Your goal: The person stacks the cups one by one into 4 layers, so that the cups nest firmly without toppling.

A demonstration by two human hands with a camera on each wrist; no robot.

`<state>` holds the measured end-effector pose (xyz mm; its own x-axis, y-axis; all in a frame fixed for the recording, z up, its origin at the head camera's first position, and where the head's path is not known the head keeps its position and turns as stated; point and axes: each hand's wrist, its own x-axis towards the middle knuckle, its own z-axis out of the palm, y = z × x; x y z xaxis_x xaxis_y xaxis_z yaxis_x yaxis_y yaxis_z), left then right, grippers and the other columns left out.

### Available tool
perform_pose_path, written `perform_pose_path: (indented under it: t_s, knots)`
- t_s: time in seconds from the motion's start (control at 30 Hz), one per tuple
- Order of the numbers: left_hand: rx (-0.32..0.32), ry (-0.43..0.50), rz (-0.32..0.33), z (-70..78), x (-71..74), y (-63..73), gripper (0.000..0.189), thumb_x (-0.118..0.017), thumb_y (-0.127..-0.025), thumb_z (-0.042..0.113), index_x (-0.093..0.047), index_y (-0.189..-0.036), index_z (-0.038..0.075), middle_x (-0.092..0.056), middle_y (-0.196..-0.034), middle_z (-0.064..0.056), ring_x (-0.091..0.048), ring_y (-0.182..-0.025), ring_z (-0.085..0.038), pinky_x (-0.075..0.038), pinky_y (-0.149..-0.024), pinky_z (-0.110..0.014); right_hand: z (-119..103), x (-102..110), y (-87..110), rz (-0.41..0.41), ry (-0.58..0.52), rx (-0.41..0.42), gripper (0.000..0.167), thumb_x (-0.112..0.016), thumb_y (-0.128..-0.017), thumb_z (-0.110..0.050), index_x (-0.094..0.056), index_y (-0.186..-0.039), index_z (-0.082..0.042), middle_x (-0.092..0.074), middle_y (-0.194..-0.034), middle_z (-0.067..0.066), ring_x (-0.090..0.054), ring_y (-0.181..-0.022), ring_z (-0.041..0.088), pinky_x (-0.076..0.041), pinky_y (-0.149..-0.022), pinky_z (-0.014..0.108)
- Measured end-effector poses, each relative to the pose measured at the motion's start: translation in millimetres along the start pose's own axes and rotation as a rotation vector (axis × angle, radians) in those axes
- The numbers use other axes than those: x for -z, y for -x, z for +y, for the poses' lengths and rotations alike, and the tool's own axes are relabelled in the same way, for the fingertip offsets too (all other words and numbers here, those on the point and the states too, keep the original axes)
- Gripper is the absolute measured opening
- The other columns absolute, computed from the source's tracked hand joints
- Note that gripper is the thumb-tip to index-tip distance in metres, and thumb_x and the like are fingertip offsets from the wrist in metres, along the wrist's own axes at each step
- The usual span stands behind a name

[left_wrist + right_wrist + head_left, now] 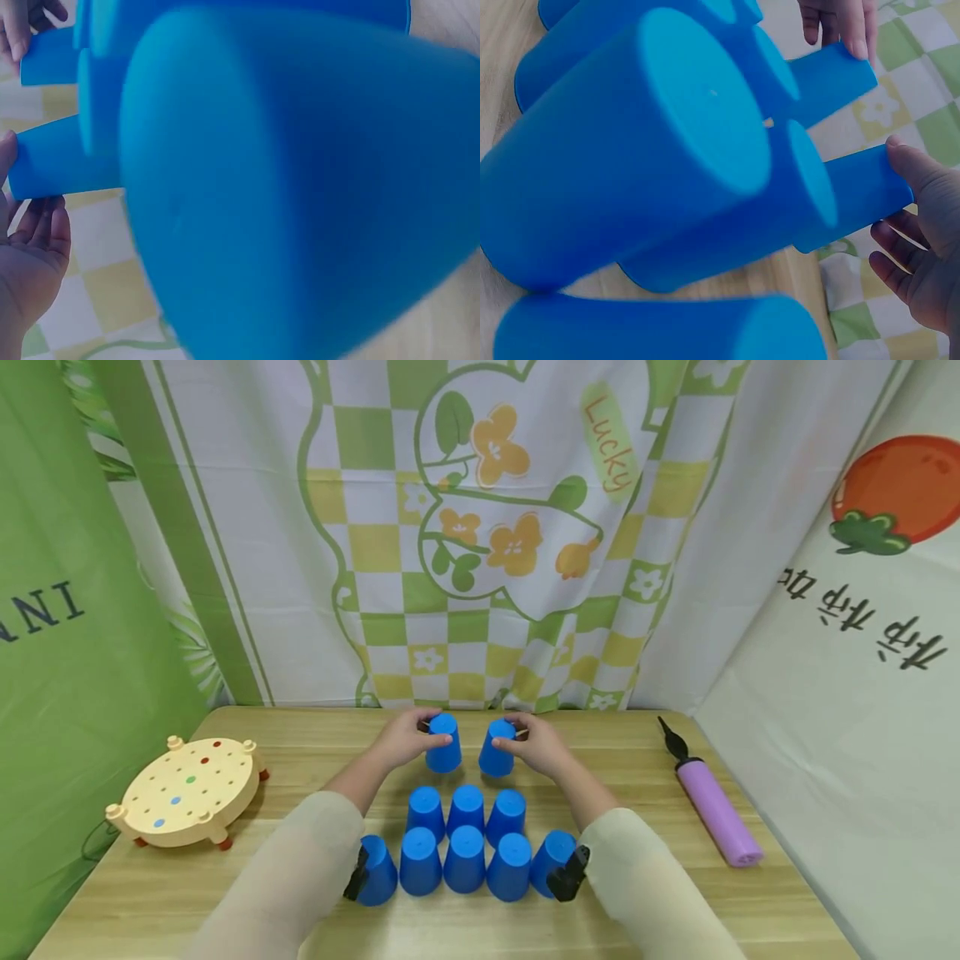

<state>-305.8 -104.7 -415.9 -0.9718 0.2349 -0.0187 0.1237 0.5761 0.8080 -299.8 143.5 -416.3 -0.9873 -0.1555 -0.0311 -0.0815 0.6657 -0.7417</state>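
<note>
My left hand (405, 740) pinches an upside-down blue plastic cup (444, 750) between thumb and fingers, near its top. Beside it, my right hand (538, 745) holds a second blue cup (496, 755) the same way, with a small gap between the two. Whether their rims touch the table, I cannot tell. Nearer to me stand a row of three upturned blue cups (467, 808) and a longer front row (464, 862) of several more. In the left wrist view a close cup (300, 187) hides much; the right wrist view shows the right thumb on its cup (866, 191).
On the left of the wooden table (300, 752) sits a round cream pegboard-like toy (191, 789) with coloured dots. A purple hand pump (716, 810) with a black nozzle lies at the right. A patterned curtain (487, 610) hangs behind the far edge.
</note>
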Motion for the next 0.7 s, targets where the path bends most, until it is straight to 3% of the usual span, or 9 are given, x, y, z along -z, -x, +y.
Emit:
perform_pose_path:
  t_s: [0.3,0.7]
  knots:
    - [0.046,-0.038,-0.027,-8.1,-21.3,-3.2,0.058,-0.071,-0.091,0.026,-0.051,-0.141,0.004,-0.056,-0.140,-0.017,-0.053,-0.129,-0.035,-0.045,-0.108,-0.050,2.0,-22.5,-6.6,-0.029,-0.020,-0.020,0.054,-0.071,-0.090,-0.030,-0.055,-0.136,-0.007,-0.063,-0.126,0.014,-0.060,-0.115,0.030,-0.055,-0.090,0.042]
    - [0.068,-0.009,-0.032,-18.3,-29.9,0.2,0.059,-0.070,-0.092,0.024,-0.049,-0.142,0.002,-0.056,-0.139,-0.017,-0.054,-0.127,-0.034,-0.045,-0.107,-0.050,8.7,-32.3,-3.5,-0.064,-0.029,-0.015,0.054,-0.069,-0.092,-0.030,-0.053,-0.138,-0.007,-0.061,-0.131,0.015,-0.058,-0.118,0.032,-0.054,-0.094,0.045]
